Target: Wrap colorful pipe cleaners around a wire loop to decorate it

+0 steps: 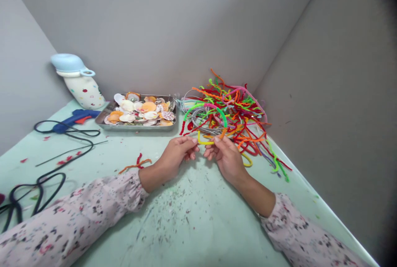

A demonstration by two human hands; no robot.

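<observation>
Between my two hands is a multicoloured pipe cleaner (223,116), arched upward in green, pink and orange, with a yellow stretch (205,142) bent sharply near its end. My right hand (228,158) pinches it where orange meets yellow. The thumb and fingers of my left hand (176,154) are closed at the yellow bend; the fingertips partly hide the contact. Just beyond the hands lies a tangled heap of pipe cleaners (245,106) in red, orange, green and pink. A small twisted orange and red pipe cleaner piece (138,163) rests beside my left wrist.
Seashells fill a metal tray (136,127) at the back. Left of it, a blue glue gun (72,120) lies with its black cord (46,176) looped over the table (173,225). A dotted bottle with a blue lid (82,87) stands in the left corner. Grey walls (173,31) enclose the table.
</observation>
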